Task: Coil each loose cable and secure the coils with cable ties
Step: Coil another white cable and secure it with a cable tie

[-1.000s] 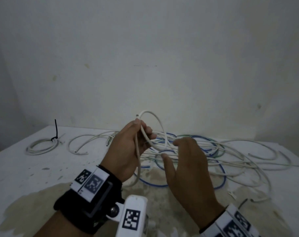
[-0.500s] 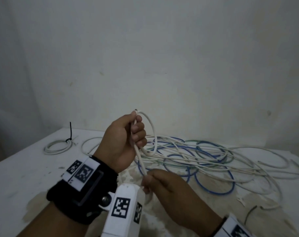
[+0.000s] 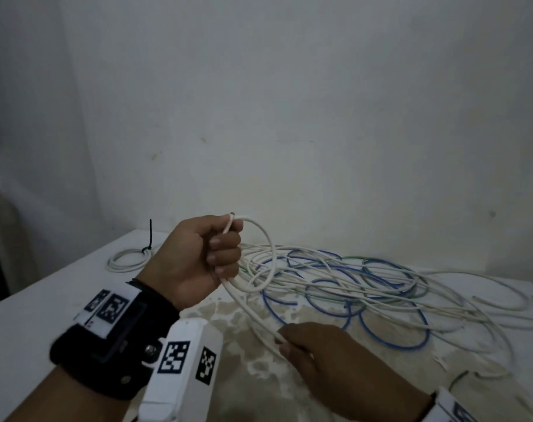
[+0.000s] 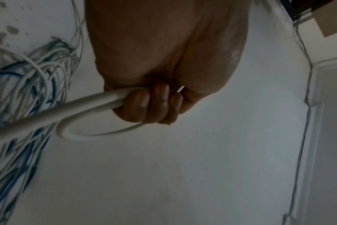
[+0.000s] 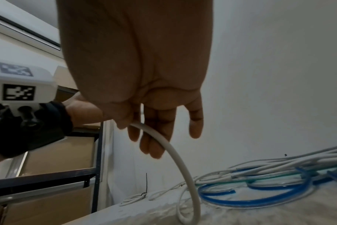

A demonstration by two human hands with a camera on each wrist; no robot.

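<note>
My left hand [image 3: 225, 251] is raised over the table and grips a white cable [image 3: 247, 306] in a fist, with one small loop hanging from it. The left wrist view shows the fingers [image 4: 150, 105] curled round that cable [image 4: 67, 109]. The cable runs down from there to my right hand [image 3: 285, 342], lower and nearer to me. In the right wrist view, thumb and forefinger of the right hand [image 5: 133, 126] pinch the cable [image 5: 175, 153] while the other fingers hang straight. Behind both hands a tangle of white, blue and green cables [image 3: 350, 284] lies on the table.
A finished white coil [image 3: 128, 260] with an upright black cable tie [image 3: 150, 236] lies at the far left of the white table [image 3: 46, 300]. A wall stands close behind. A shelf with cardboard boxes [image 5: 48, 152] is left of the table.
My right hand took hold of the cable under the left hand and slid down along it toward me. The left hand closed into a fist round the loop.
</note>
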